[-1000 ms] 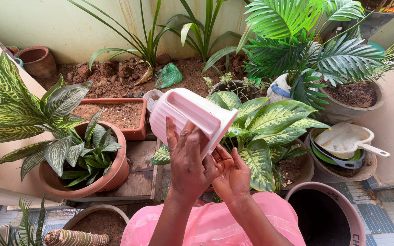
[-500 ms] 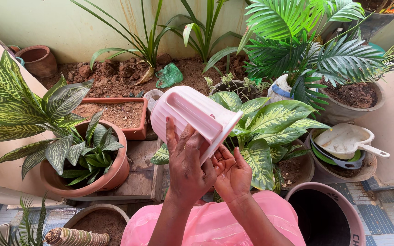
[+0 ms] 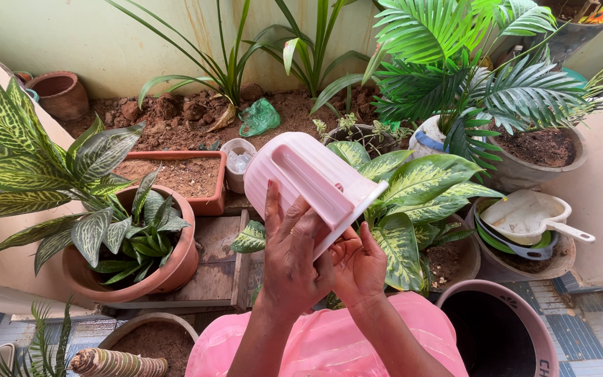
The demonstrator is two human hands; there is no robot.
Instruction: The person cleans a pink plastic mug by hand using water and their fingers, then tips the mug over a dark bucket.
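Left hand [image 3: 293, 255] wraps the tilted pink plastic jug [image 3: 308, 185] near its base; right hand [image 3: 357, 269] cups beneath. It looks rigid, light, smooth, best gripped on its ribbed body.

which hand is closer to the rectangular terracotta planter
Left. The left hand grips the pink jug just right of the rectangular planter; the right hand is farther right.
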